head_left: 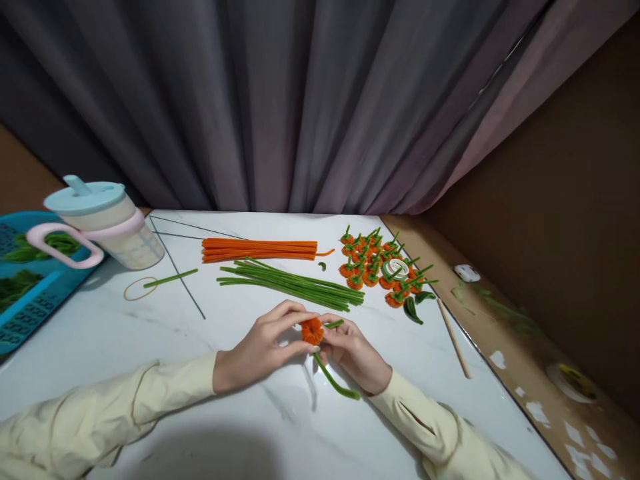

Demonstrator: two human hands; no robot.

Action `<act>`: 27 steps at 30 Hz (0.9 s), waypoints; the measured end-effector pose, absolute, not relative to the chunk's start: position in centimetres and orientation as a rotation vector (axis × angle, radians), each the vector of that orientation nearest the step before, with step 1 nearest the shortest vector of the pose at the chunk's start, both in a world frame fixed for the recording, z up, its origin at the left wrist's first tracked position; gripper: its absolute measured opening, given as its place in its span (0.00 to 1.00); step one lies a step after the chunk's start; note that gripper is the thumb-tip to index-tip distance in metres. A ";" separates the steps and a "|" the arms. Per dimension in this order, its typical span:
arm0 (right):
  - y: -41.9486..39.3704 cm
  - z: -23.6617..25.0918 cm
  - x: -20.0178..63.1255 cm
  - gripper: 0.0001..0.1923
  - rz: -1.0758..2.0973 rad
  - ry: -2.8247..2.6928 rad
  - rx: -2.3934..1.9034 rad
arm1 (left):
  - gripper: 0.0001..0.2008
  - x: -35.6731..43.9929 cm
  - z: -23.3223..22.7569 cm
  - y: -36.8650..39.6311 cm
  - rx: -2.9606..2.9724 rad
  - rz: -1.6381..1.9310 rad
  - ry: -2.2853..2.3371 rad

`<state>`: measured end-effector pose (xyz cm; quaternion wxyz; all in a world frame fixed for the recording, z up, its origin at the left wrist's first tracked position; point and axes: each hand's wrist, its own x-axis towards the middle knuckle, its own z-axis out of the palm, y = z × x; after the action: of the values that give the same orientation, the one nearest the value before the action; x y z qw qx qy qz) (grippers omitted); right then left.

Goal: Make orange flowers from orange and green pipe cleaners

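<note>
Both hands pinched the orange coil (313, 331) low over the bench (150, 347), left hand (260, 347) and right hand (353, 353) in a tight grip, and any slack looked likely to unwind it off its green stem (334, 381).

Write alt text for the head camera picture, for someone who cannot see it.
Two hands, left hand and right hand, together hold a small orange pipe-cleaner pumpkin with a green stem over a white marble table. Behind lie orange pipe cleaners, green pipe cleaners and a pile of finished pumpkins.
</note>
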<state>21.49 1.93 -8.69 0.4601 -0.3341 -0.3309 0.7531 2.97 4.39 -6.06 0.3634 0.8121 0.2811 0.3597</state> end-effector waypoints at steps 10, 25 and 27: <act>1.7 -8.6 21.3 0.16 1.726 -0.876 -0.936 | 0.10 2.9 -5.3 5.2 1.937 0.743 0.864; 5.0 -1.6 21.5 0.07 0.149 -2.454 -1.117 | 0.16 2.5 -2.9 8.0 1.194 0.608 0.805; 6.1 -0.5 21.2 0.07 0.216 -2.446 -1.069 | 0.16 2.5 -1.5 8.7 1.272 0.659 0.807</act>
<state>21.22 6.11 -0.51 0.2295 -0.3886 -0.8889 0.0784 2.50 8.68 -1.53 0.6807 0.5668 0.3595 0.2936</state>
